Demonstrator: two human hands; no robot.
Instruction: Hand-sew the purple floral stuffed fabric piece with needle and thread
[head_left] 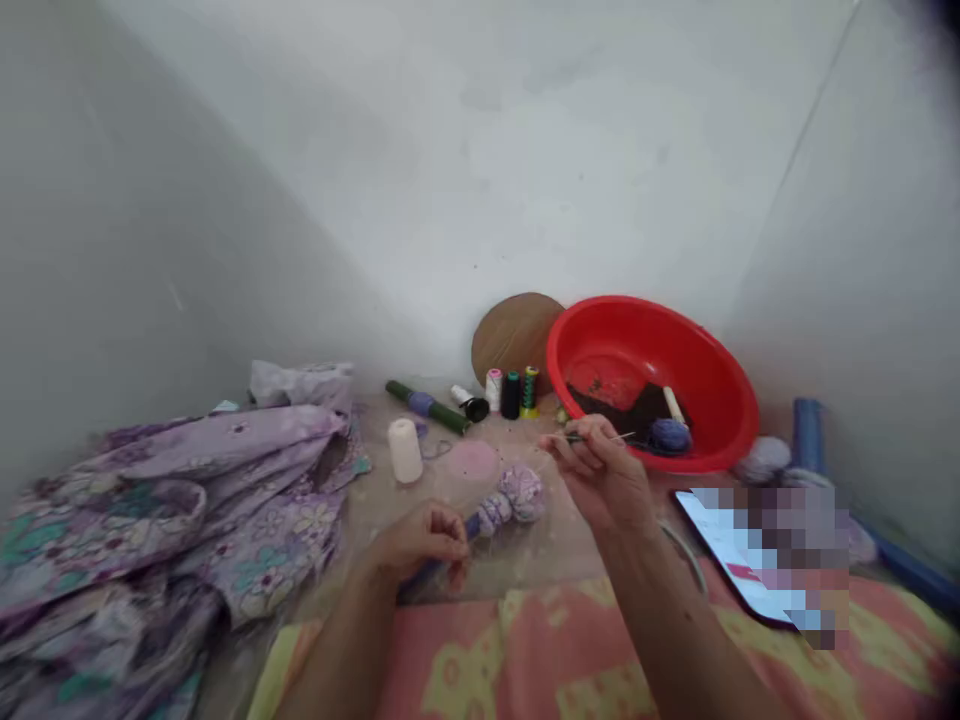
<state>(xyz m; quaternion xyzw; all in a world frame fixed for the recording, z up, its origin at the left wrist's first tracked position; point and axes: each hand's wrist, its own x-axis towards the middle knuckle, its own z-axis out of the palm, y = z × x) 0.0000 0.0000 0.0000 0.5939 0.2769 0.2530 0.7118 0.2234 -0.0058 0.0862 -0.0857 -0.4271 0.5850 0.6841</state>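
Pale wall (420, 180) stood behind everything. Beige work surface (379, 500) met it along the far edge. Heap of lilac fabric printed with flowers (281, 500) covered the surface's left side. Pink-and-yellow patterned cloth (465, 650) lay along the near edge. Round red plastic basin (724, 400) sat tilted at the far right corner. Flat brown disc (514, 335) stood propped just beside it, far edge.

Right hand (604, 470) hung before the basin, thumb and fingers pinching. Left hand (427, 540) was over the near-middle part, fingers curled in; could not tell whether they pinched anything. Dark-edged phone (727, 560), screen lit, lay near the right edge.

Blue rod with lilac floral cloth bunched round its end (521, 492) lay mid-surface, between the hands, its shaft passing behind the left. Green rod (448, 418), wound with blue, lay toward the far edge; nearer, a white cylinder (406, 452). Three thread spools (511, 398) stood upright by the brown disc. Smallest: thin pale needle-like stick (624, 436), in the right hand's pinch.
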